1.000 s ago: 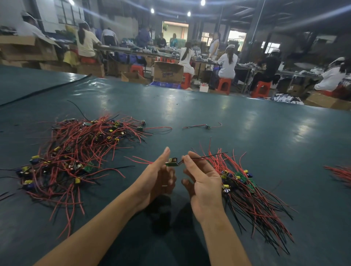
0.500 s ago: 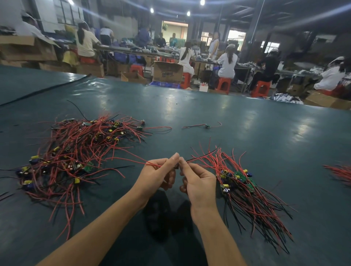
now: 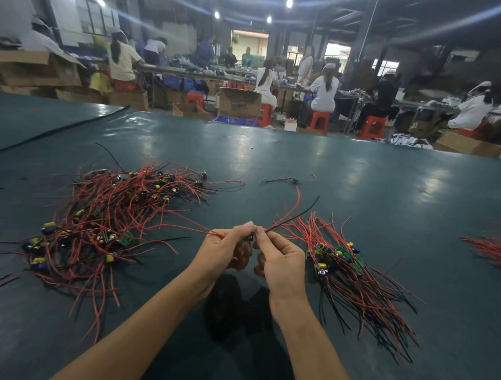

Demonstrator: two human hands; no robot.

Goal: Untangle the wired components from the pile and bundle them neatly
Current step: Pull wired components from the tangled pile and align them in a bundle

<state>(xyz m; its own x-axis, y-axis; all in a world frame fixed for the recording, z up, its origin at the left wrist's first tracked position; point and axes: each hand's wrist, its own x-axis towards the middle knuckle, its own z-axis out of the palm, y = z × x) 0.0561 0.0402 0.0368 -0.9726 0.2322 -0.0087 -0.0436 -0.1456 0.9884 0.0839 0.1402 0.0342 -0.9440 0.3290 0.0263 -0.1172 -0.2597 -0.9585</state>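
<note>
Hands together over the bench (image 3: 352,176) near its front edge, left hand (image 3: 222,251) and right hand (image 3: 282,260) both pinching one small wired component (image 3: 250,238), its leads trailing sideways, tangled pile (image 3: 108,217) toward the left edge, aligned bundle (image 3: 352,271) lying just beside the right hand.

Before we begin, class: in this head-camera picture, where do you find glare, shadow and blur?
Head view: pale glare patches from the ceiling lights on the green table; a dark shadow beneath the left hand and right hand; the red wires at the right edge look smeared.
</note>
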